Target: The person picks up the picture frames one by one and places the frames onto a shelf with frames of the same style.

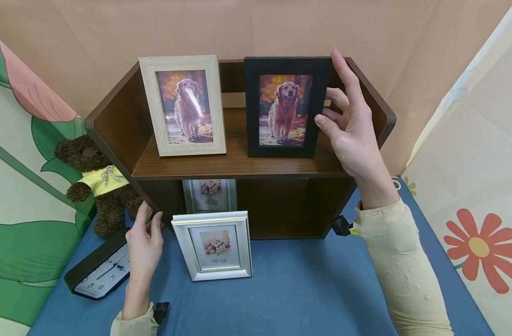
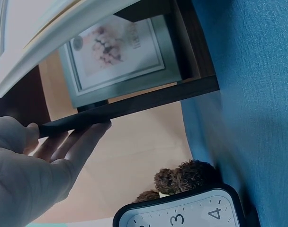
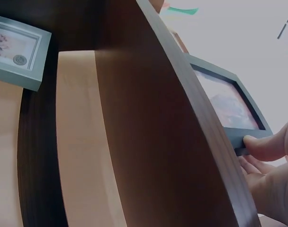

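Bottom centre, one silver frame [image 1: 212,246] half-hides a second [image 1: 210,194]. Left hand [image 1: 144,242] touches the shelf [image 1: 113,126] edge, fingers relaxed. Right hand [image 1: 350,126] pinches the black frame [image 1: 286,106], beside one pale frame [image 1: 183,105].

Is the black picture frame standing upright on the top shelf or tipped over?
Upright. The black frame stands on its bottom edge on the shelf, photo facing out, while the right hand holds its right edge.

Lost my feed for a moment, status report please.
Right hand grips black photo frame upright on shelf. Left hand touches shelf's lower left edge. Nothing blocking.
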Demonstrator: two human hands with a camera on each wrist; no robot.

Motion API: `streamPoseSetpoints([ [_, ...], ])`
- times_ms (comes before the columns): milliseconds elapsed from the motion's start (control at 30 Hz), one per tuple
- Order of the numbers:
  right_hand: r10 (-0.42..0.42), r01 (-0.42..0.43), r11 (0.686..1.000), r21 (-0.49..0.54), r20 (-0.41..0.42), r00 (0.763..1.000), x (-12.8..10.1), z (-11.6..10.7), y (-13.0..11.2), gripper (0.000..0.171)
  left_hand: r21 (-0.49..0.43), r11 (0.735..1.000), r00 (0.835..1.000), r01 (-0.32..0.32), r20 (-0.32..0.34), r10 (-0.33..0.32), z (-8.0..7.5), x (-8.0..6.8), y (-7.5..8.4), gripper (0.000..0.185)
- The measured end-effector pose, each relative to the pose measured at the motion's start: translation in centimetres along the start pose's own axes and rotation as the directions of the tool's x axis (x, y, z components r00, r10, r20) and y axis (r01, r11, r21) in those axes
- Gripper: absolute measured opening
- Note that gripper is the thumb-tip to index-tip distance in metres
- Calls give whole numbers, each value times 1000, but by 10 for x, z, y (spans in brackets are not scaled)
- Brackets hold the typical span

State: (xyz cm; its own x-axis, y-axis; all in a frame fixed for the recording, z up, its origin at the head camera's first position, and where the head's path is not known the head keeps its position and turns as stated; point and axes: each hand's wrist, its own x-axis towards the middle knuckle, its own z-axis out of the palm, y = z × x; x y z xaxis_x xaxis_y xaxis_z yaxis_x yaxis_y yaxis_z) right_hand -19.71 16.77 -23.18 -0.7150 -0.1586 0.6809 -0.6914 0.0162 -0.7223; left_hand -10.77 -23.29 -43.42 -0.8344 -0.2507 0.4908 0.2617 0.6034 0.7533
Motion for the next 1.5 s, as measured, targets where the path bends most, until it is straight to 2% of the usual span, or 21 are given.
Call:
streamPoseSetpoints([
  [233,86,-87,996,-2,-51,995,-2,6,-4,84,-19,1000,1000,1,29,0,-1,4,-5,51],
  [367,108,-110,994,-25,-60,992,-2,8,-3,80,-28,1000,999,-2,34,3,0,6,-9,52],
  [1100,99,-107,979,-174,-55,994,-8,11,6,77,-54,997,998,-60,4,60,8,14,-21,50],
  [1500,140,-145,977,-159,-39,989,-10,10,4,76,-56,996,997,-71,4,72,7,12,-21,51],
])
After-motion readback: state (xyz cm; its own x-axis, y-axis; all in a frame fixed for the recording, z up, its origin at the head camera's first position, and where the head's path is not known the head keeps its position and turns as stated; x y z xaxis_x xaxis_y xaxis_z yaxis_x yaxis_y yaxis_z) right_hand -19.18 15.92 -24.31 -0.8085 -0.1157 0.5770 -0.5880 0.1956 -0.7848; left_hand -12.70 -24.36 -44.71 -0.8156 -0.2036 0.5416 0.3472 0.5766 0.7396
